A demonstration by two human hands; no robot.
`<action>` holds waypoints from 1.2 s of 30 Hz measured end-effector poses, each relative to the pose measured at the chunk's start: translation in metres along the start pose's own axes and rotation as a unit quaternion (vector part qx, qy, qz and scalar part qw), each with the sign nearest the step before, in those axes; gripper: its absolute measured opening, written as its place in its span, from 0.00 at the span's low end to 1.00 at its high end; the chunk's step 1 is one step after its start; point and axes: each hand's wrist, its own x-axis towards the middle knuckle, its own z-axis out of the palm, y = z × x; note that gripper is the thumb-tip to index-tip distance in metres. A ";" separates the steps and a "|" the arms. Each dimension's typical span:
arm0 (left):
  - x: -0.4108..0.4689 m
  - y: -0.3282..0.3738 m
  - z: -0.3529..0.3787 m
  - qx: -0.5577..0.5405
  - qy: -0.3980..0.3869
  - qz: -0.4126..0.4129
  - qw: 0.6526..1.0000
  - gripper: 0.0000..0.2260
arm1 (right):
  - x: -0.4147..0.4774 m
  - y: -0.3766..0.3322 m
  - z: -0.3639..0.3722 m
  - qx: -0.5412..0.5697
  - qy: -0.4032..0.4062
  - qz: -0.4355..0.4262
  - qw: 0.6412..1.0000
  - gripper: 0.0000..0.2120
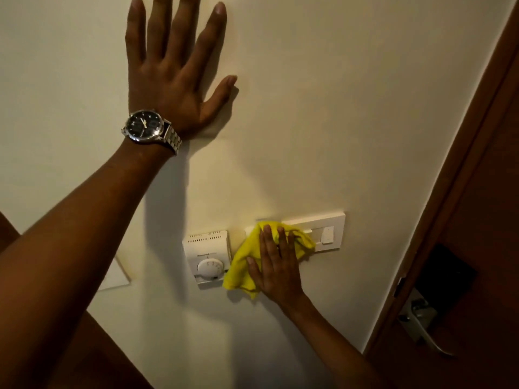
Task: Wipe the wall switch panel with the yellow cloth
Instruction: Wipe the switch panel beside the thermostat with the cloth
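So, standing here watching: two hands, one cloth, one switch panel, one thermostat, one watch, one door.

Far left of the frame, low down, there's a pale square plate (pixel 113 275) on the wall, mostly hidden behind the forearm, so I can't tell what it is. The left hand (pixel 171 77) is in the upper left, flat against the wall (pixel 351 108) with fingers spread and holding nothing; the tips of two fingers are cut off by the top edge. A metal watch (pixel 146 127) with a dark face sits on that wrist.

Lower middle, the white thermostat (pixel 207 255) has one round dial and a row of vent slots on top. Its lower right corner is covered by the yellow cloth (pixel 247 265), which is bunched up and runs diagonally from lower left to upper right, loose corner hanging down at the bottom left.

The right hand (pixel 276 265) lies open-palmed on the cloth, fingers pointing up, pressing it to the wall rather than gripping it. The cloth's upper end lies over the left part of the switch panel (pixel 327 234).

That panel is a long white rectangle, long axis running across the frame, tilted slightly up to the right. Only one rocker switch at its right end is visible; the rest is hidden under cloth and fingers.

Right edge: a brown door (pixel 477 192) with a metal handle (pixel 424 324), dim and hard to make out.
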 end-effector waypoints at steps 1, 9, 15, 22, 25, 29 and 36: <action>0.000 -0.001 -0.001 -0.001 -0.004 -0.001 1.000 0.33 | -0.007 0.002 0.002 -0.007 -0.007 -0.009 1.000 0.34; 0.000 -0.001 -0.003 -0.003 0.001 0.007 1.000 0.32 | -0.047 0.013 0.000 -0.072 -0.053 -0.071 0.993 0.33; 0.000 -0.002 0.001 -0.005 0.009 0.004 1.000 0.32 | -0.031 0.007 0.007 -0.041 -0.028 -0.045 0.998 0.33; -0.001 -0.001 -0.003 -0.005 0.005 0.008 1.000 0.31 | -0.040 0.004 -0.001 -0.036 -0.051 -0.051 0.997 0.33; -0.002 0.000 -0.001 -0.004 -0.005 -0.003 1.000 0.32 | -0.024 -0.008 0.004 -0.005 -0.042 -0.018 0.999 0.33; 0.000 0.000 -0.007 -0.011 -0.015 0.000 1.000 0.32 | -0.064 -0.003 0.005 -0.043 -0.098 -0.058 0.993 0.33; -0.001 0.000 -0.003 -0.006 0.000 -0.005 1.000 0.31 | -0.032 -0.014 0.005 -0.015 -0.054 -0.030 0.998 0.33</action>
